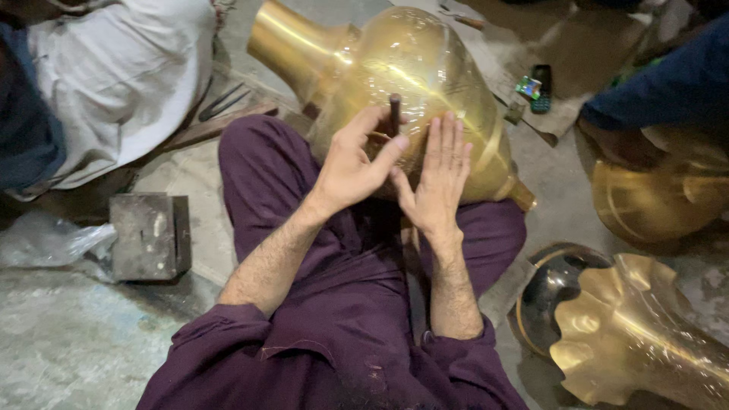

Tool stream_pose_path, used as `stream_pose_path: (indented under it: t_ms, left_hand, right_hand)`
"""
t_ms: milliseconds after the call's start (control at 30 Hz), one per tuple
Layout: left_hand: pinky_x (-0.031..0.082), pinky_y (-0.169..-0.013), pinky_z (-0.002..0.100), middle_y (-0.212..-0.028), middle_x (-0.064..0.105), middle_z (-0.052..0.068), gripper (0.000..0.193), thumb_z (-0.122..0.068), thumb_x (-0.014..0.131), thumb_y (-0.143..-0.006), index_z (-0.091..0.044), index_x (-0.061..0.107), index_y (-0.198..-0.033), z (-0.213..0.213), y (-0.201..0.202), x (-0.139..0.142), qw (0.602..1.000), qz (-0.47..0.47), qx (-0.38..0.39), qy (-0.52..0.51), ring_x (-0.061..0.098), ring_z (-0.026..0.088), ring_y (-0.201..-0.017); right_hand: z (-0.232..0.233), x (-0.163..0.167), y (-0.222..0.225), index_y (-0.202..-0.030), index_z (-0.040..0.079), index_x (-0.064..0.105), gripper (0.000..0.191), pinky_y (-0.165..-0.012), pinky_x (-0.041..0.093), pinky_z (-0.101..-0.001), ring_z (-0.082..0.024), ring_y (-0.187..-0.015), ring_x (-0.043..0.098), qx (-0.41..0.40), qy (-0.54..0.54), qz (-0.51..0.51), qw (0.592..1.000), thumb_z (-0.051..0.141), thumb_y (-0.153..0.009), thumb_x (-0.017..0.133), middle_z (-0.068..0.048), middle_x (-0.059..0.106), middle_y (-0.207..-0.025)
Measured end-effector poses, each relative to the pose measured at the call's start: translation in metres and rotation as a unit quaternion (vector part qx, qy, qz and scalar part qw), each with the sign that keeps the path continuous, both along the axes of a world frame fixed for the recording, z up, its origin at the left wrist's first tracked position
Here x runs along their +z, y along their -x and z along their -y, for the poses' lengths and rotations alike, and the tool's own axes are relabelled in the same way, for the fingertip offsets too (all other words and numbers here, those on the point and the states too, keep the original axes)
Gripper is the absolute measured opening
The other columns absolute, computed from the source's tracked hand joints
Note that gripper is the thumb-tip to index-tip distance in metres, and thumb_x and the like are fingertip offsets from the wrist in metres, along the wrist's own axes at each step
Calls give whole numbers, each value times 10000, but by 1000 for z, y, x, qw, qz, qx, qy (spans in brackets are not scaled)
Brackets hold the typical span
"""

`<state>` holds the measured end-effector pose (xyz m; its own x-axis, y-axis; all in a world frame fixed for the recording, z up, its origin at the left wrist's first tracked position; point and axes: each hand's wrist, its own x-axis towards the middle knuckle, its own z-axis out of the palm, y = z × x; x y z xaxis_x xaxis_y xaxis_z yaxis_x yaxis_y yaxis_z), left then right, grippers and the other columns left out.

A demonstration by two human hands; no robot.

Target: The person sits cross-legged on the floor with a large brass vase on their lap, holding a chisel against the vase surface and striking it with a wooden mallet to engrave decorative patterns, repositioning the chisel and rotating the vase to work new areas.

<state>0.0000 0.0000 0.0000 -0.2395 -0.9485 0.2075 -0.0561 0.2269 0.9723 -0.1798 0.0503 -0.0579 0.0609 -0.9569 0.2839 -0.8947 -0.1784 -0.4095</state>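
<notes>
Far on my left, someone in white clothes sits near me, and a square metal block rests on the gray floor next to a crumpled plastic bag. I sit cross-legged in my purple clothes. A big shiny brass vase lies on its side across my lap, with its wide neck pointing up and to the left. My left hand is curled around a thin dark metal punch, pinched between my thumb and fingers so its tip stands on the round belly of the vase. My right hand is flat and open, holds nothing, and presses on the brass just beside the punch. I think I am setting the punch on the right spot and keeping the vase from rolling. The next move needs a steady grip and a careful tap. Past the vase, a small phone lies on the floor. Far right, another worker's blue sleeve is near a brass bowl, and a wavy-edged brass piece lies below.
</notes>
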Motion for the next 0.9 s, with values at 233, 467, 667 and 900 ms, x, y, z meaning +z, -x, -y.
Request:
stream_pose_path:
  t_ms: [233,467,667,900]
  left_hand:
    - [535,-937,248,-1106,678,43,209,-68,703,-1045,-9,618,-1226,-1,8,-28,997,-74,-5,-25,639,97,-1030]
    - [615,-799,237,-1071,673,67,288,-78,645,-1050,-10,530,-1305,5,5,-27,975,-174,20,-135,734,135,-991]
    - [645,-798,268,-1104,645,89,323,-80,651,-1056,8,508,-1332,11,-1,-30,977,-169,32,-125,755,177,-962]
    - [650,-826,276,-1100,631,90,358,-84,624,-1073,22,475,-1381,24,-5,-33,979,-173,7,-111,748,176,-991]
  right_hand:
    - [-4,10,17,-1665,39,192,1041,-1317,113,-572,-361,-1633,128,47,-6,31,998,432,-920,802,-190,161,-1741]
    - [-4,4,14,-1659,27,189,1061,-1305,104,-580,-370,-1626,115,43,0,31,999,452,-907,805,-188,158,-1738]
    - [-3,9,14,-1651,32,220,1043,-1296,135,-576,-363,-1617,144,46,6,20,999,470,-905,803,-180,182,-1730]
    - [5,26,46,-1548,67,480,736,-1273,347,-518,-383,-1521,428,84,54,132,986,303,-934,811,-178,450,-1620]
